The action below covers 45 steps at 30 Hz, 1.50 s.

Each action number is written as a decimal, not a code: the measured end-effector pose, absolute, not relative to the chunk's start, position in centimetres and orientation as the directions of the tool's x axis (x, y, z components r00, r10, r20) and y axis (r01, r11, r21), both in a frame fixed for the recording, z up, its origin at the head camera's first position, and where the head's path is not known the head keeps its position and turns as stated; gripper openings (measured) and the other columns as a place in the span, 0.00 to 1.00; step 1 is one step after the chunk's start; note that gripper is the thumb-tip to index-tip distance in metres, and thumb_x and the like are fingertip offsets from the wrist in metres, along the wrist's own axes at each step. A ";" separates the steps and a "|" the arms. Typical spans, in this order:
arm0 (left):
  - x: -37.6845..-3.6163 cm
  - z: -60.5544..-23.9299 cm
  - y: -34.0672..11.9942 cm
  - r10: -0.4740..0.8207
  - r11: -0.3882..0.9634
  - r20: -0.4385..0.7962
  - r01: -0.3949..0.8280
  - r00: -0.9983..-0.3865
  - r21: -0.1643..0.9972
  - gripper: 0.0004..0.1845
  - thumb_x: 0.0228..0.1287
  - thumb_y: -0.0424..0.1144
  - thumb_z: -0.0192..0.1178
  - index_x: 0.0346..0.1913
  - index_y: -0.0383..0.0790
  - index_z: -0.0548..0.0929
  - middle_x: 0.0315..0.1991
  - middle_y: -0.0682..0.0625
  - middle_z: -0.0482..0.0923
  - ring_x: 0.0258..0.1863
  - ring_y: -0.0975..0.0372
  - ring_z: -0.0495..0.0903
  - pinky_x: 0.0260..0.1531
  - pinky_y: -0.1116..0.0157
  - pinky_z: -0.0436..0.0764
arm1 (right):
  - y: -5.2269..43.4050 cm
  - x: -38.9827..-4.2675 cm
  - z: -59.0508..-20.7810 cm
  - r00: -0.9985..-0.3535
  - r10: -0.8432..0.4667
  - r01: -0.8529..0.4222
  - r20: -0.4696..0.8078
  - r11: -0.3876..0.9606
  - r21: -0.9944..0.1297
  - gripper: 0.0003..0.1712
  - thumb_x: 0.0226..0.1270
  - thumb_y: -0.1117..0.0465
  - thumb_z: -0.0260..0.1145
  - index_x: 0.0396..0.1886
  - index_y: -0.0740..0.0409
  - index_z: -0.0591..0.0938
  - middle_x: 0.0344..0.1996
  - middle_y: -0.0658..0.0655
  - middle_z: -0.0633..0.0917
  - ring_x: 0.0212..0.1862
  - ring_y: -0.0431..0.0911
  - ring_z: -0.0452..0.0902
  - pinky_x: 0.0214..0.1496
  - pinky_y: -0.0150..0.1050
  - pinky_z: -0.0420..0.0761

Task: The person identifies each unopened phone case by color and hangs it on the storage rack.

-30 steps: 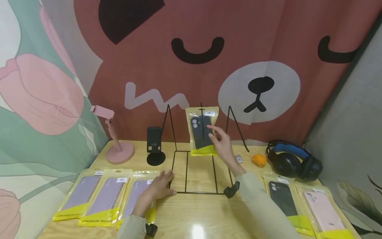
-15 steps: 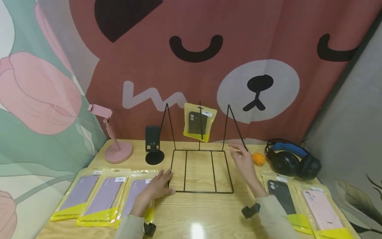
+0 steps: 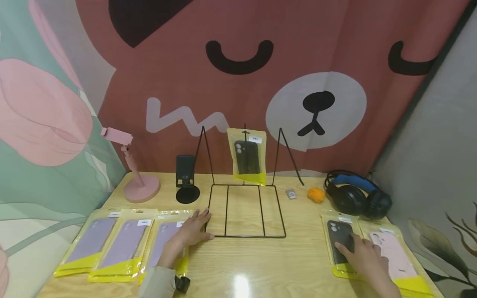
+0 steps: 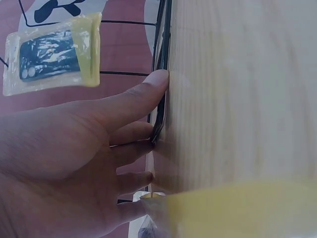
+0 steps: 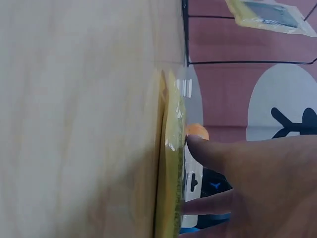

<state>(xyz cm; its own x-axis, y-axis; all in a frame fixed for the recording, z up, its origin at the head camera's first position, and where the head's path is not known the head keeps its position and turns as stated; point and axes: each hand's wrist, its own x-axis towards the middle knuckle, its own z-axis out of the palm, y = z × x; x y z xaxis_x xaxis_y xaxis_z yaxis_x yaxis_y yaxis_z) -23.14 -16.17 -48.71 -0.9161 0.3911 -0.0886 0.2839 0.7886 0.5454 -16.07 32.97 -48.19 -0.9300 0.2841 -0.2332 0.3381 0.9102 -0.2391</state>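
In the head view my left hand (image 3: 191,232) rests at the left front corner of a black wire rack (image 3: 246,236), fingers spread, near three bagged purple phone cases. The left wrist view shows its thumb touching the rack's wire. A bagged black phone case (image 3: 247,159) hangs from the rack's middle hook. At the right, my right hand (image 3: 367,260) lies over another bagged black phone case (image 3: 337,231), thumb and fingers apart on its bag. In the right wrist view the thumb (image 5: 205,151) meets the bag's edge (image 5: 173,148). A bagged pink phone case (image 3: 395,252) lies partly behind this hand.
Purple phone cases (image 3: 128,242) lie in bags along the left. Behind stand a pink phone stand (image 3: 141,188) and a black phone stand (image 3: 185,174). Headphones (image 3: 357,198), an orange lump (image 3: 316,194) and a small grey square item (image 3: 291,193) sit at the back right.
My right hand has let go of the hanging black phone case and moved right and down onto the bagged black one. The hanging bag swung, and now hangs straighter. My left hand stays at the rack.
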 end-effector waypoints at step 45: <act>-23.1 -48.7 -16.2 0.398 0.785 -0.082 0.293 -0.914 0.546 0.41 0.57 0.44 0.69 0.69 0.28 0.65 0.73 0.37 0.56 0.71 0.37 0.48 0.65 0.38 0.53 | 20.9 -13.7 -41.3 -0.878 -0.151 -0.472 0.455 0.437 -0.766 0.17 0.63 0.66 0.67 0.52 0.50 0.84 0.43 0.48 0.83 0.41 0.37 0.74 0.37 0.32 0.77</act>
